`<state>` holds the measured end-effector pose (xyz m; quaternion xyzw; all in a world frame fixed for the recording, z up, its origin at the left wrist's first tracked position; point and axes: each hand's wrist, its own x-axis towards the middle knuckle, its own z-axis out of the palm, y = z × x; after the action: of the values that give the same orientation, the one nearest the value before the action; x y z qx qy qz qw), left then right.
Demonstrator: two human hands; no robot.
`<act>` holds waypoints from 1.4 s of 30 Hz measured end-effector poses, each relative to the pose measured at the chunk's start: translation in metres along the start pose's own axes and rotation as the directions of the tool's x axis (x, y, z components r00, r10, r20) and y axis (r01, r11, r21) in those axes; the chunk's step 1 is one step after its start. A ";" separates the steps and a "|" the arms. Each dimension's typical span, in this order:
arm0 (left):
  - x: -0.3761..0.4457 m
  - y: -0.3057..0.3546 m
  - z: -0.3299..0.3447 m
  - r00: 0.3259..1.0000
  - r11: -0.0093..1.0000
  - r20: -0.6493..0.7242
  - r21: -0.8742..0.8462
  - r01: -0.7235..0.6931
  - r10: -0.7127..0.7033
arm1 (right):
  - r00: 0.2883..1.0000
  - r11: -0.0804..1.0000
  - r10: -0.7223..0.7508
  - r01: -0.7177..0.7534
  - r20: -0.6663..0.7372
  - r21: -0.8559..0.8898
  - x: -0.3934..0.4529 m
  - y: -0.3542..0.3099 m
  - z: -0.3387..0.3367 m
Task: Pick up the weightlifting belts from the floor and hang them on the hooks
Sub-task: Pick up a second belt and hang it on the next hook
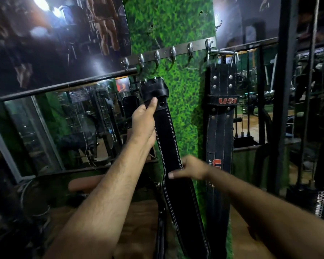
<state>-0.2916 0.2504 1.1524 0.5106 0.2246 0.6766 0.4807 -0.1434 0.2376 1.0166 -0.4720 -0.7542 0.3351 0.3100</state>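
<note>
The left hand grips the stitched black leather belt near its buckle, below the steel hook rail; right hand fingers pinch its edge lower down.

Hung belt reads "USI", lower print unclear.

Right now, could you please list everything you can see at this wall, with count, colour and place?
Held belt: one, black with white stitching, below the hook rail, not yet hung.
Hung belt: one, black with red USI lettering, on the rightmost hook.
Hook rail: one, silver, six hooks, on the green wall.
Grass-print panel: one, green, centre.
Mirror: one, lower left.
Posters: two, dark, upper left and upper right.
Left hand: grips the held belt near its buckle end.
Right hand: pinches the held belt lower down.
</note>
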 end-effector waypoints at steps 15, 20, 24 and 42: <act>0.005 0.008 0.014 0.999 0.997 0.010 -0.058 0.047 -0.046 | 0.991 0.996 -0.031 0.041 -0.127 0.079 0.004 0.018 0.002; 0.003 0.002 0.016 0.999 0.996 -0.019 -0.079 0.036 -0.038 | 0.990 0.985 0.053 -0.031 -0.129 0.169 -0.001 0.019 0.002; 0.002 -0.003 0.020 1.000 1.000 0.005 -0.002 0.003 -0.003 | 0.948 0.753 0.076 0.150 -0.311 0.640 0.004 -0.019 -0.024; -0.005 -0.042 0.007 0.978 0.939 0.204 0.342 -0.035 -0.038 | 0.801 0.919 -0.095 0.298 -0.590 0.256 0.020 -0.079 -0.101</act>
<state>-0.2670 0.2630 1.1192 0.6541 0.2882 0.5698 0.4055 -0.1113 0.2514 1.1422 -0.4077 -0.6045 0.2689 0.6293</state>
